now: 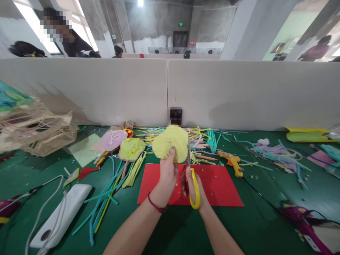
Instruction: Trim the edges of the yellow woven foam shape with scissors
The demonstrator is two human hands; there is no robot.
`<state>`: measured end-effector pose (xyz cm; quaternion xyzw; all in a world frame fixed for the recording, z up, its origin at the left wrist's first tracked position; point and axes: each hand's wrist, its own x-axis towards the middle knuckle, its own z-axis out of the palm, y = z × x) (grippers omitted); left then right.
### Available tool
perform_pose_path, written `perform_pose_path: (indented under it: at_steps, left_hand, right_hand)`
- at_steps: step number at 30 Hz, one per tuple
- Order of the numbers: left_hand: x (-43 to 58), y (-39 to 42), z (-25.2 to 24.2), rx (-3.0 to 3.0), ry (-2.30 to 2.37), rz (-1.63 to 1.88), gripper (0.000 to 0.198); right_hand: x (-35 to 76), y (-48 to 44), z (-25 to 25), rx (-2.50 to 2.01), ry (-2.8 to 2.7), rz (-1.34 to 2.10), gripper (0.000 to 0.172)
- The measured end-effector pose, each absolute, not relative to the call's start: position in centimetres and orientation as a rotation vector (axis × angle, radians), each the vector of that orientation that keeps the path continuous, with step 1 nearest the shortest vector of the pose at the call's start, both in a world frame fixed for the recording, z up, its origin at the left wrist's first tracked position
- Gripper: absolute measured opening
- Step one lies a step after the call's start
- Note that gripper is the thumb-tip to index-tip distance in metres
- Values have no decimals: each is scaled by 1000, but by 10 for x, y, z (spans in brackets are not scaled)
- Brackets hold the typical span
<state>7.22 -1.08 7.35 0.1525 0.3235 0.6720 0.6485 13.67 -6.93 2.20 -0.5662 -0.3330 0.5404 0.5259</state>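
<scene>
Yellow fan (pixel 171 143) pinched just above the left hand (pixel 168 172); scissors (pixel 191 177), gripped by the right hand (pixel 195 191), point up along its right edge

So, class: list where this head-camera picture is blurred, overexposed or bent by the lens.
Head view: the window top left is blown out white; the wooden frame stack at the left edge is smeared; the pillars lean outward, a wide-lens effect; the left hand, yellow fan and scissors in the centre are sharp.
</scene>
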Motion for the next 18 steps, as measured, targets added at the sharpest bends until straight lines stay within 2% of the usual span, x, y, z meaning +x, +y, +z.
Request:
perform_pose_path:
  at_steps: [18]
  left_hand:
    - [75, -14, 70, 300, 723, 1513, 34]
  right_hand:
    - [128, -72, 26, -1413, -762, 1261, 58]
